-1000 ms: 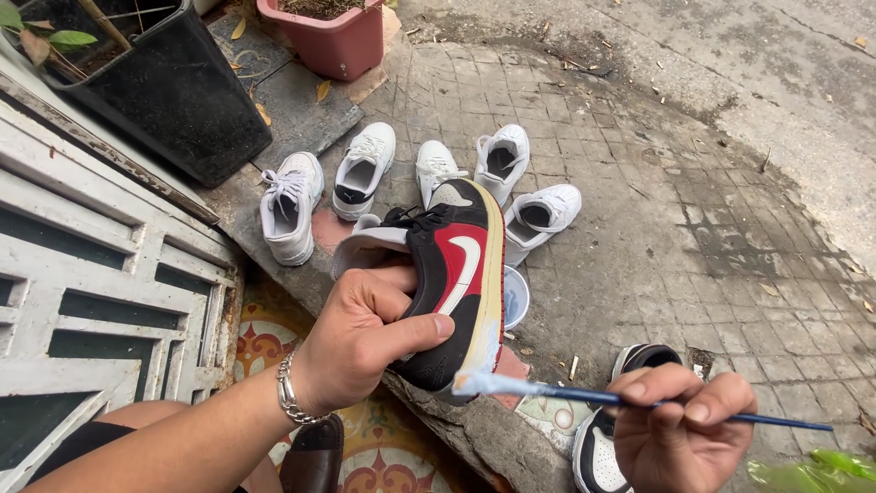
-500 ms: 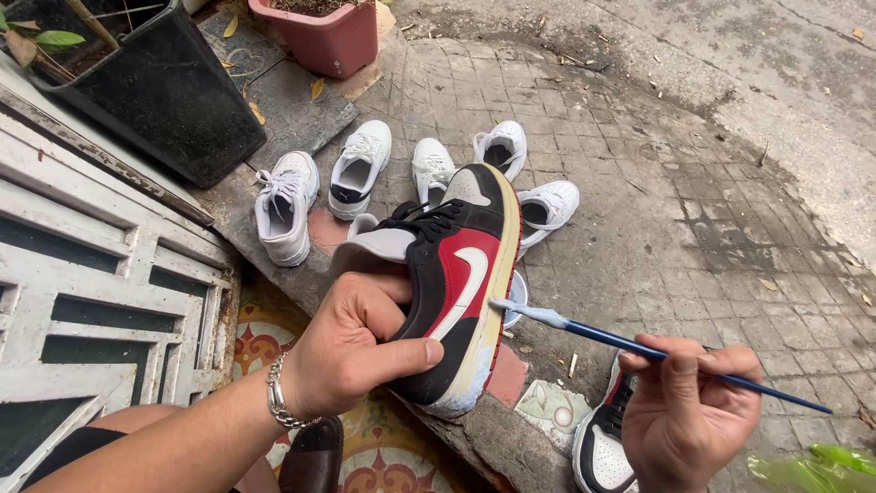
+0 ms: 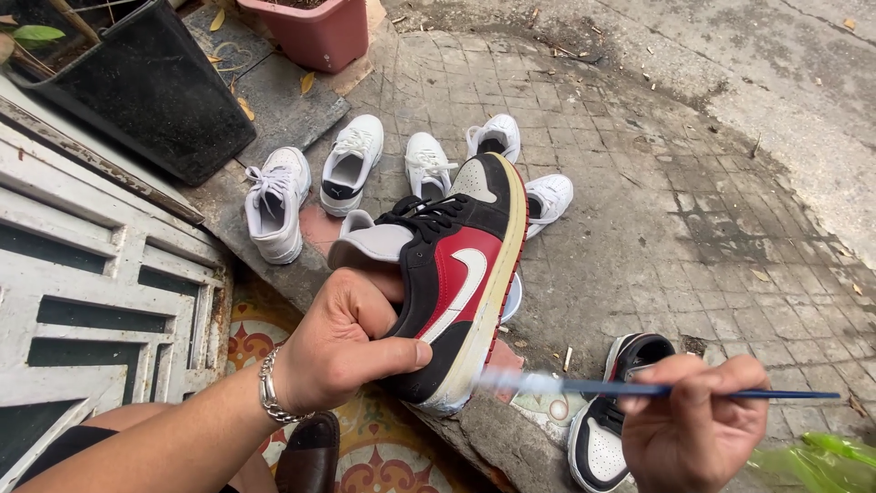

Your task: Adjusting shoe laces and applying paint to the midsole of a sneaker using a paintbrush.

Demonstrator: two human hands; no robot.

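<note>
The brush (image 3: pixel 657 390) tip is a motion blur. The lower edge cuts off the right hand (image 3: pixel 693 424) and the sneaker (image 3: pixel 607 429) behind it.

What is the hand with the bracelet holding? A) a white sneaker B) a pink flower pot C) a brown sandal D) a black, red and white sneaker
D: the left hand grips the black, red and white sneaker, while the right hand holds a blue-handled paintbrush to its sole.

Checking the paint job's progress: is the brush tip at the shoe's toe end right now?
No, the brush in the right hand has its blurred tip at the heel end of the sole of the black and red sneaker.
</note>
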